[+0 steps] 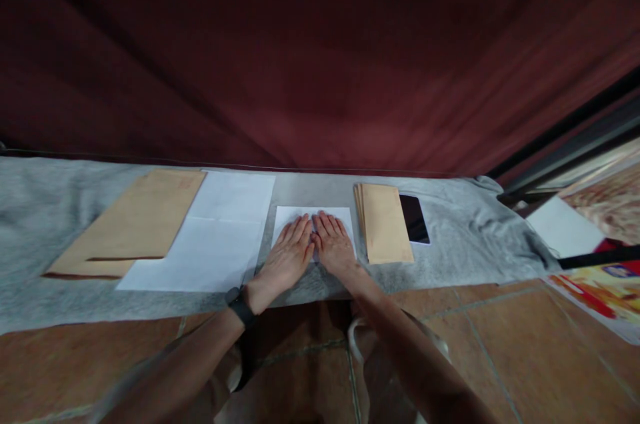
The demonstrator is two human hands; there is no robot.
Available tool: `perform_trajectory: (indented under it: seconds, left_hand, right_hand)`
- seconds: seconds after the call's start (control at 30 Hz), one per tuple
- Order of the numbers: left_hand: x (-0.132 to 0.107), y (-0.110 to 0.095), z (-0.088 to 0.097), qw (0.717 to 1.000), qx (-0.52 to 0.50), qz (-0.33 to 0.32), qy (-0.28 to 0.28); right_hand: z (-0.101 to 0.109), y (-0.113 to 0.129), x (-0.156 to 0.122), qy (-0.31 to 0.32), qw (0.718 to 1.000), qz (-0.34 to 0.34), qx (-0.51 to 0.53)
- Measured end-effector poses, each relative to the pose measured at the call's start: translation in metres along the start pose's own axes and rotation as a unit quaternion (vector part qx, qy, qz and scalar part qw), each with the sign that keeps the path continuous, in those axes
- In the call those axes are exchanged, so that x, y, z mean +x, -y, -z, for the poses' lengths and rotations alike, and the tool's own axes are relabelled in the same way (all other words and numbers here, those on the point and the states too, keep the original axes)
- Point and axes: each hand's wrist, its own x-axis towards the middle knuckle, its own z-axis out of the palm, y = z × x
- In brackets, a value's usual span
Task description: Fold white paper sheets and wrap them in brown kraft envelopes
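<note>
A small white sheet of paper (285,215), perhaps folded, lies on the grey cloth in front of me. My left hand (290,247) rests flat on its left half, fingers stretched out. Beside it my right hand (333,243) lies flat on the right half, with the thumbs close together. Both palms cover most of the sheet. To the left are larger white sheets (225,237) with a crease across them, partly under brown envelopes (160,211). On the right sits a stack of smaller brown envelopes (387,224).
A dark phone or tablet (414,219) lies partly under the right envelope stack. Grey cloth (465,231) covers the narrow surface. A dark red curtain (320,77) hangs behind it. Tiled floor (480,337) and a colourful printed package (605,294) are at lower right.
</note>
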Motion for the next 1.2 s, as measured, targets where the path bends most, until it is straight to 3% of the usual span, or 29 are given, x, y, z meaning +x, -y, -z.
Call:
perform_trajectory:
  seconds: [0.33,0.8,1.07,1.2]
  left_hand:
    - [0.015,-0.002,-0.023,0.999,0.038,0.015,-0.004]
    - [0.008,-0.010,-0.011,0.993,0.056,0.101,-0.014]
    - [0.009,-0.012,-0.009,0.997,-0.003,0.071,-0.025]
    - [0.010,-0.011,-0.010,0.997,0.004,0.073,-0.005]
  right_hand:
    - [0.000,-0.006,0.000,-0.001,1.000,-0.027,-0.011]
    - [0.000,-0.016,-0.006,-0.033,0.992,-0.105,-0.061]
    - [0.004,-0.002,0.007,0.008,1.000,-0.009,0.017]
    - [0.003,0.002,0.006,0.017,1.000,0.001,0.006]
